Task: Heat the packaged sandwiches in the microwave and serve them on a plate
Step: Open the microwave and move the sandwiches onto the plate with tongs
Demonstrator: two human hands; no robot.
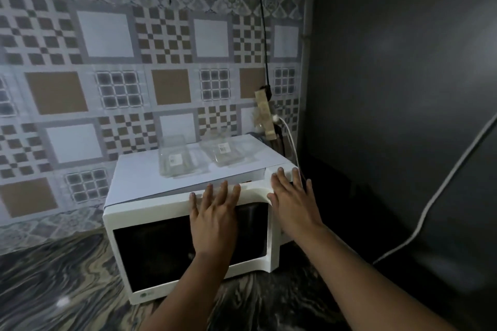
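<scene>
A white microwave [150,212] with a dark glass door stands on the marbled counter, its door closed. Two clear plastic sandwich packages lie on its top: one at the left [177,161], one at the right [226,153], each with a small label. My left hand [215,217] lies flat with fingers spread on the upper part of the door. My right hand [291,201] presses flat on the microwave's top right corner, over the control side. Neither hand holds anything. No plate is in view.
A patterned tile wall [107,62] runs behind the microwave. A dark grey panel [403,88] stands close on the right. A black cord [265,35] hangs to a power strip [265,113], and a white cable [430,201] trails across the right side. The marbled counter [53,290] extends left.
</scene>
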